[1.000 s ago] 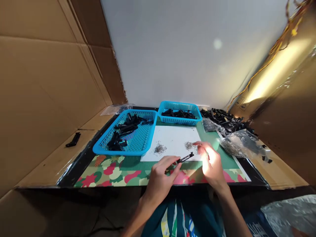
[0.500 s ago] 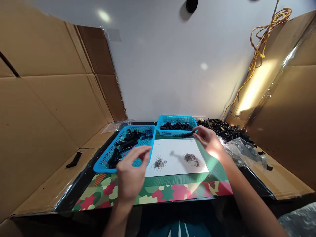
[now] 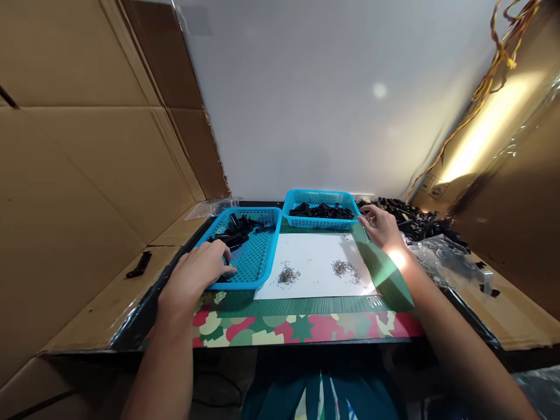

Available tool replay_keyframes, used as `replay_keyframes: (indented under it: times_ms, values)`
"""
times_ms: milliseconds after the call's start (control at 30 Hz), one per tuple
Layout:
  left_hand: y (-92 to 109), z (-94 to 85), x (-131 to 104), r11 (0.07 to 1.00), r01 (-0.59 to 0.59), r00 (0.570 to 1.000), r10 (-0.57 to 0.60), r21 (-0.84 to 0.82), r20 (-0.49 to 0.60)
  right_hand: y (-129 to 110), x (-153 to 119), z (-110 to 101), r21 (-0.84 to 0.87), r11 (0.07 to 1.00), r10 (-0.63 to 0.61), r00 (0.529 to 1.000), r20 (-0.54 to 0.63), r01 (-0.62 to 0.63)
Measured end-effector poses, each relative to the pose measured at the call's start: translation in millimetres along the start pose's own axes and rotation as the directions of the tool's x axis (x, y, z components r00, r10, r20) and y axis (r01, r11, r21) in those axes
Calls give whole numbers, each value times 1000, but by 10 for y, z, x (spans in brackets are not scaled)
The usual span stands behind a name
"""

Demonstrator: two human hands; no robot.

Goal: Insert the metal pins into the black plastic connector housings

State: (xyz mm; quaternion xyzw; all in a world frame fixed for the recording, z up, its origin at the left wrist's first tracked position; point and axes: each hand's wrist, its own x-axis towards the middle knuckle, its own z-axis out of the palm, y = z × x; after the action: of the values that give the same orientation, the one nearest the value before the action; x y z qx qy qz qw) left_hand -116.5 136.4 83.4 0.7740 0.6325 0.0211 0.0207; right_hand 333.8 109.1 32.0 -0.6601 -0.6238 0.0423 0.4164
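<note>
My left hand (image 3: 199,268) reaches over the near corner of the left blue basket (image 3: 262,284), its fingers curled around a black plastic part (image 3: 226,262) that is mostly hidden. More black plastic parts (image 3: 236,230) lie heaped toward the back of that basket. Beside the right end of the far blue basket (image 3: 321,223), my right hand (image 3: 380,226) is closed, thumb and fingertips together. Whatever is between those fingers cannot be made out. On a white sheet (image 3: 315,262) between my hands lie two small piles of tiny metal pieces, a left pile (image 3: 289,274) and a right pile (image 3: 345,270).
A large heap of black parts (image 3: 415,219) spreads at the right, with a clear plastic bag (image 3: 450,259) in front. One black piece (image 3: 139,265) rests on the left cardboard. Cardboard walls (image 3: 109,157) flank the table; yellow-brown twisted wire (image 3: 481,93) hangs at the right.
My left hand has moved left and down into the left basket and closed. My right hand shifted slightly right; the long black part seen in it before no longer shows. The view tilted down.
</note>
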Motion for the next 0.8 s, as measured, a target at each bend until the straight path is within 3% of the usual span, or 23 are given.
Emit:
replay_keyframes:
  times_ms: [133,233,300,367,467,567,800]
  values:
    - [5,95,43,996,-52,997,55,79,-46,25,-402,-174,37,998,33,967,254,-43]
    - [5,93,71,992,-71,995,77,100,-60,-39,-777,-305,163,975,56,882,468,-148]
    - [0,55,83,994,-93,993,97,53,-63,-112,-996,-369,191,951,103,830,549,-245]
    - [-13,1,96,992,-122,988,120,-14,-100,-174,-1152,-400,175,928,181,808,560,-329]
    - [-36,-92,117,981,-172,958,144,-94,-246,-206,-1261,-382,172,915,235,829,507,-365]
    - [-31,-182,103,961,-200,936,129,-192,-327,-197,-1280,-339,184,927,208,856,473,-327]
    - [144,-268,-125,931,-160,921,20,-330,-390,-274,-1296,-338,177,944,156,848,507,-279]
